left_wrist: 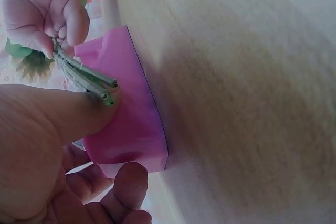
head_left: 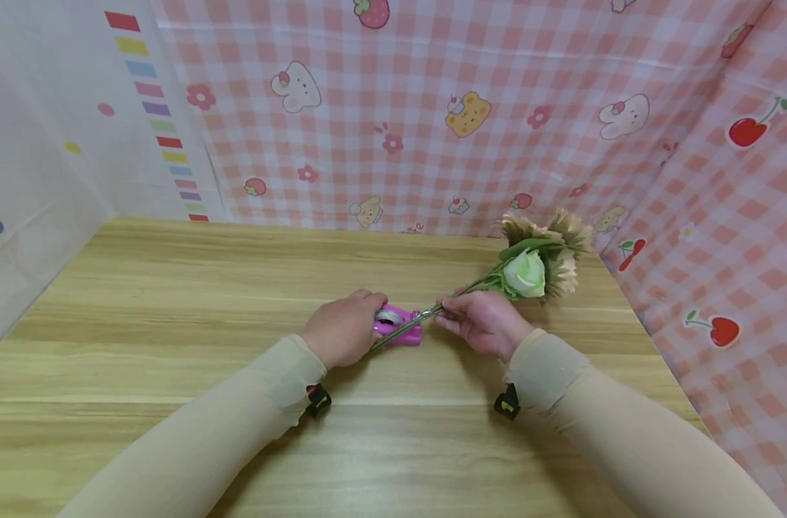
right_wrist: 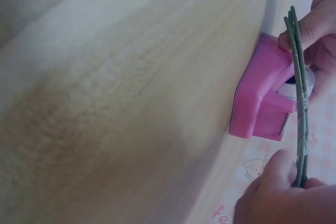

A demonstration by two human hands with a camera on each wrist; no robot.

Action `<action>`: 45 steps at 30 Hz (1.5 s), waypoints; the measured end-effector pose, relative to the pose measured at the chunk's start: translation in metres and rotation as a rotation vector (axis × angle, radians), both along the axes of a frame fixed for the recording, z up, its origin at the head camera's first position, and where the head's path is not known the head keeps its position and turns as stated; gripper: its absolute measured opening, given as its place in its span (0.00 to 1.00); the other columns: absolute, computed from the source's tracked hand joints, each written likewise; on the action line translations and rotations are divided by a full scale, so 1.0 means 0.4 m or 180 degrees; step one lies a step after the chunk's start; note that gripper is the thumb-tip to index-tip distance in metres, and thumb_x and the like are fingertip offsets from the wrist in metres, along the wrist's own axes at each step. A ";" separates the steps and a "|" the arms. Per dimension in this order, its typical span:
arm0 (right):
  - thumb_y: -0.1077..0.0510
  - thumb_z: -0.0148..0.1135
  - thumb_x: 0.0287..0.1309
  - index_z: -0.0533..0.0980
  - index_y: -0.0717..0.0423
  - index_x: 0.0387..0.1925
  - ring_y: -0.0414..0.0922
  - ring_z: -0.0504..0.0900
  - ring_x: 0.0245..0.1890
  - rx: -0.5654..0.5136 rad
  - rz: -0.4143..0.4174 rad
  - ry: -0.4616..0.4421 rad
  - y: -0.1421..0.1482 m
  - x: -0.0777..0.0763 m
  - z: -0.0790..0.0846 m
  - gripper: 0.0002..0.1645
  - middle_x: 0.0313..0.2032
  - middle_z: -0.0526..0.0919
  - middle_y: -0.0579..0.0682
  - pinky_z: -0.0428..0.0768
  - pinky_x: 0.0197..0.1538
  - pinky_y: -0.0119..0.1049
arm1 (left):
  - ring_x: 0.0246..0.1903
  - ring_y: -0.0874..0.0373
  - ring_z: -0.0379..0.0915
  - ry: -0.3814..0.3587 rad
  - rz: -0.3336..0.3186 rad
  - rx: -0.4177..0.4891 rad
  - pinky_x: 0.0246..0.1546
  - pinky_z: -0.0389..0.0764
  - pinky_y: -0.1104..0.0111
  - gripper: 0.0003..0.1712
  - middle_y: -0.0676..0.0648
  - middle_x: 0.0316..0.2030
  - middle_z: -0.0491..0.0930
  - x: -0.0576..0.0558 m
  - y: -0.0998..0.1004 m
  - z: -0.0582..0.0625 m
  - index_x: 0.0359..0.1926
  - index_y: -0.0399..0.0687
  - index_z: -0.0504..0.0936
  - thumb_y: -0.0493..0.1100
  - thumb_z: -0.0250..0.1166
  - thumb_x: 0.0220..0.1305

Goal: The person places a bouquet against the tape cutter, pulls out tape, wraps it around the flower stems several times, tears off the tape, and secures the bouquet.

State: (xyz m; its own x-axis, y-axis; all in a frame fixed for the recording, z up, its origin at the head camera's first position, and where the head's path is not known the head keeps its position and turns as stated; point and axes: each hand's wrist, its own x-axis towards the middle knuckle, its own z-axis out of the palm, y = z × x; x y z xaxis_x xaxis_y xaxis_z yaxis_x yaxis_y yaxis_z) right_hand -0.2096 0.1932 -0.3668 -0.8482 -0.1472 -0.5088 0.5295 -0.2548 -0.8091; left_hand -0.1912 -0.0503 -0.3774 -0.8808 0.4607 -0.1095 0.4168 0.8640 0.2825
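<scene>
My left hand [head_left: 342,327] grips a pink tape dispenser [left_wrist: 118,135] by its body, thumb on the near side and fingers round the end. A roll of clear tape [head_left: 387,316] sits in it, and its toothed cutter shows in the right wrist view. In my right hand [head_left: 487,321] the green stems [right_wrist: 295,61] of a small bouquet are pinched. Shiny clear tape [right_wrist: 303,135] lies round the stems, just beyond the fingers. The stems slant across the dispenser, cut ends near my left thumb. At their other end are a pale green-white rose [head_left: 525,273] and beige frilled flowers [head_left: 565,232].
A wood-grain table [head_left: 141,324] lies under both hands. Behind it hangs a pink checked cloth [head_left: 393,180] with cartoon prints, and another checked cloth [head_left: 711,237] borders the right side. A white cloth with coloured dots [head_left: 37,187] stands at the left.
</scene>
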 end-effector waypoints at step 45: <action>0.60 0.51 0.80 0.75 0.69 0.51 0.42 0.87 0.31 0.0618 0.0512 0.0040 0.003 -0.004 -0.007 0.14 0.29 0.86 0.51 0.90 0.45 0.35 | 0.69 0.46 0.75 -0.0031 0.0005 0.0010 0.64 0.83 0.51 0.32 0.43 0.72 0.73 -0.002 0.002 -0.001 0.77 0.46 0.68 0.45 0.61 0.77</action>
State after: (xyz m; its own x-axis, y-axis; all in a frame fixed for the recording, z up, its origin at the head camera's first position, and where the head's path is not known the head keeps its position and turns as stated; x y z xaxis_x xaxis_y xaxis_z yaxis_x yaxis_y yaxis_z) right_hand -0.2112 0.1943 -0.3696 -0.8283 -0.1814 -0.5302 0.5402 -0.0073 -0.8415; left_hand -0.1920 -0.0496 -0.3776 -0.8804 0.4598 -0.1166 0.4127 0.8637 0.2894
